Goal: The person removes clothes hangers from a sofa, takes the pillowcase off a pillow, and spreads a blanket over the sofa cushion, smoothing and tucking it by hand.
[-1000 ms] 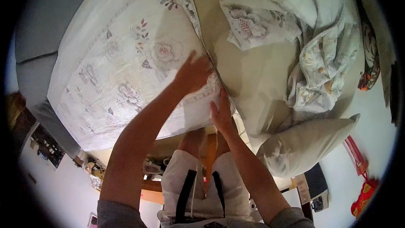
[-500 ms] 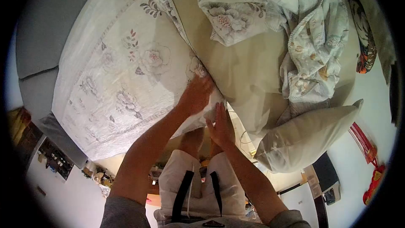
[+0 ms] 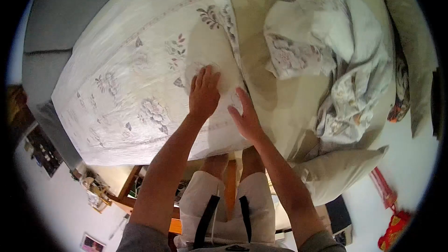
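Observation:
A pale floral quilted bedspread (image 3: pixel 116 70) lies spread over the left part of the bed, printed with grey and pink flowers. My left hand (image 3: pixel 204 94) rests flat on it, fingers stretched out, covering part of a printed flower. To its right, my right hand (image 3: pixel 247 119) lies near the bedspread's piped edge, with thumb and fingers apart and nothing held. Beyond that edge shows the beige bed sheet (image 3: pixel 261 84). A bunched floral cover (image 3: pixel 322 32) lies crumpled on the right side of the sheet.
A cream pillow (image 3: pixel 343 170) sits at the bed's near right corner. Grey upholstery (image 3: pixel 51 42) borders the left side. Red hanging decorations (image 3: pixel 394 228) are on the white wall at right. Wooden furniture (image 3: pixel 126 196) stands below the near left edge.
My left hand has moved left and away from the bedspread's edge, its fingers now flattened. My right hand has shifted slightly, its thumb spread. The bedspread's near right corner now lies flatter.

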`<state>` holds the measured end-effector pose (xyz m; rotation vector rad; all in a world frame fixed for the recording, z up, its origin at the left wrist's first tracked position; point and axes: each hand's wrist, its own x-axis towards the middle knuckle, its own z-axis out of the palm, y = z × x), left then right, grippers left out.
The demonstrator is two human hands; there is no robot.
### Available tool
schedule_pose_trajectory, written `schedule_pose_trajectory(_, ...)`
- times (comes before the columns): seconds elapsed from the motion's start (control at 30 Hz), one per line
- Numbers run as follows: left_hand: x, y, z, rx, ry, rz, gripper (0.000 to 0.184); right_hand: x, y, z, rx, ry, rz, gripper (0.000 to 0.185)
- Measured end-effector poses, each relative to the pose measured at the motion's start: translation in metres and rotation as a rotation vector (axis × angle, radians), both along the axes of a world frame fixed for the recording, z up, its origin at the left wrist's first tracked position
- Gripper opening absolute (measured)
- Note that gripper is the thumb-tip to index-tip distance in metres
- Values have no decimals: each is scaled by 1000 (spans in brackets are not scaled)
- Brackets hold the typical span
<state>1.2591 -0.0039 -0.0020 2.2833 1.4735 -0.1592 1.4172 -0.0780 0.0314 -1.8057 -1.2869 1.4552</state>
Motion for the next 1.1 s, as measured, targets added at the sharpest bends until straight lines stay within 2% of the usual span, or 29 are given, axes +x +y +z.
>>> schedule_pose_trajectory(0.03, -1, 14, 2, 9, 46, 3, 57, -8, 23, -3, 31, 45, -8, 65)
schedule_pose_trajectory(0.17, -14, 57, -27, 143, -58, 198, 56, -30, 90, -80, 165, -157, 60, 72)
schedule_pose_trajectory(0.23, -20, 74, -29, 133, -64, 235, 58, -35, 112, -109, 266, -267, 78, 73)
schedule_pose_trajectory(0.37, -37, 114, -31, 27, 22, 326, 61, -31, 115, -96, 106, -193, 76, 75)
schedule_pose_trajectory(0.47, -52, 133, -49, 106, 22, 380, 63, -20, 133, -111, -57, -78, 90, 77)
schedule_pose_trajectory(0.57, -55, 136, -64, 63, 108, 306, 65, -12, 166, -121, -293, 77, 92, 79)
schedule_pose_trajectory(0.63, -56, 138, -64, 20, 119, 306, 68, -19, 201, -74, -446, 266, 19, 80)
schedule_pose_trajectory(0.73, -53, 133, -56, -6, 98, 347, 70, -36, 185, -64, -268, -107, 45, 81)
schedule_pose_trajectory(0.77, -51, 137, -61, -6, 82, 362, 70, -36, 188, -63, -127, -130, 167, 83)
schedule_pose_trajectory(0.87, -52, 139, -61, -92, 92, 377, 72, -43, 235, -90, 14, -117, 150, 84)
schedule_pose_trajectory(0.9, -55, 137, -69, -72, 92, 358, 74, -39, 259, -105, -80, -32, 60, 84)
schedule_pose_trajectory(0.97, -60, 136, -81, -33, 45, 358, 75, -47, 264, -119, -52, 34, 1, 83)
schedule_pose_trajectory(1.1, -56, 130, -83, -137, 91, 365, 76, -47, 268, -104, -137, 82, -50, 79)
